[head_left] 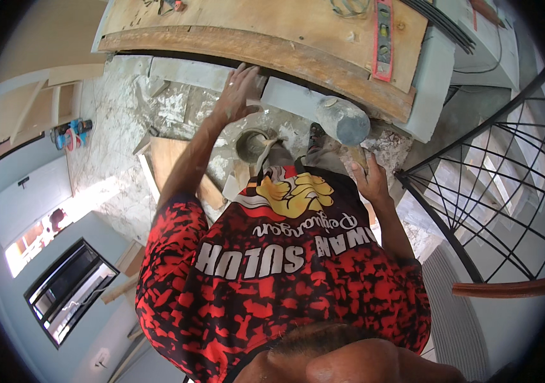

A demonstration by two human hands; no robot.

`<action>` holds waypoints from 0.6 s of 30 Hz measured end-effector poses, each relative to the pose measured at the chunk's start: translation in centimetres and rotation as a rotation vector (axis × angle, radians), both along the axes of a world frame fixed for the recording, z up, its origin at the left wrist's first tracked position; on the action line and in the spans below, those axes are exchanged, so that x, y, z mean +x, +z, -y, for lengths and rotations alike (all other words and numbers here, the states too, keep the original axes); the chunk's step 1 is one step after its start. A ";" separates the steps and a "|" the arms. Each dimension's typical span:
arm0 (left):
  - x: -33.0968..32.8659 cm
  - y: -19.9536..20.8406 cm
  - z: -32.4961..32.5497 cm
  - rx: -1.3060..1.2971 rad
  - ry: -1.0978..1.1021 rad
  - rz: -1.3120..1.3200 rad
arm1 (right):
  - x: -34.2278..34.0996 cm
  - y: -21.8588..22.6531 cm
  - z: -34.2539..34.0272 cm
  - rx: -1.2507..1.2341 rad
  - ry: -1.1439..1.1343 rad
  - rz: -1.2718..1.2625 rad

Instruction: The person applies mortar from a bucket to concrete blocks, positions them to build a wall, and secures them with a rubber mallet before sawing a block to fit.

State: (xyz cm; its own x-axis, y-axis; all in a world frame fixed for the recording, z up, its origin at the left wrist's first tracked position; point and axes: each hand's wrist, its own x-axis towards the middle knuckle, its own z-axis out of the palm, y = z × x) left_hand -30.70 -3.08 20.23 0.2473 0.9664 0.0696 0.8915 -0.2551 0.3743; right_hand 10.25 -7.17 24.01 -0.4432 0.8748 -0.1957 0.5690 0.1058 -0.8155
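Head view, left hand: fingers loosely spread, grasping nothing; over the block row, contact uncertain [242, 94]
Right hand: wrapped around the mallet's handle [372, 177]
Mallet: dusty, thick grey head, just beyond the right hand on the side toward the left hand [344, 121]
Block row: pale, smooth-faced, running from beneath the left hand toward the mallet head [291, 96]
Wooden panel: broad, thick-edged, beyond both hands and the blocks [272, 41]
Spirit level: red-framed, lying on the panel beyond the right hand [383, 41]
Bucket: dusty, between the hands, nearer the left [247, 147]
Floor: mottled, smeared with pale residue, around and left of the left hand [116, 121]
Plywood piece: left of the left forearm [173, 167]
Railing: black, crossed bars, right of the right hand [495, 185]
Wall: pale blue, well left of both hands [94, 319]
Window: dark-framed, set in that wall [71, 290]
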 end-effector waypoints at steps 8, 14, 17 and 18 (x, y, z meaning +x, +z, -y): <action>5.0 -7.2 6.6 -0.500 1.102 1.793 | -5.7 1.4 -1.4 -0.165 0.025 -0.079; 7.9 -6.7 3.7 -0.633 1.145 1.853 | -8.5 1.7 0.1 -0.082 -0.064 -0.138; 7.7 -6.6 3.3 -0.625 1.104 1.848 | -9.7 -1.1 0.6 -0.084 -0.062 -0.018; 7.7 -6.1 3.2 -0.635 1.085 1.855 | -10.0 -1.9 0.3 -0.127 -0.053 0.057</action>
State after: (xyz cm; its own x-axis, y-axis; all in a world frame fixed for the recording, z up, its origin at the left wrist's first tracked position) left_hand -23.04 -6.26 14.16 -0.1814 0.6317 -0.7537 -0.7636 0.3924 0.5127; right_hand 0.29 -7.44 22.10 -0.3820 0.8632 -0.3302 0.6168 -0.0280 -0.7866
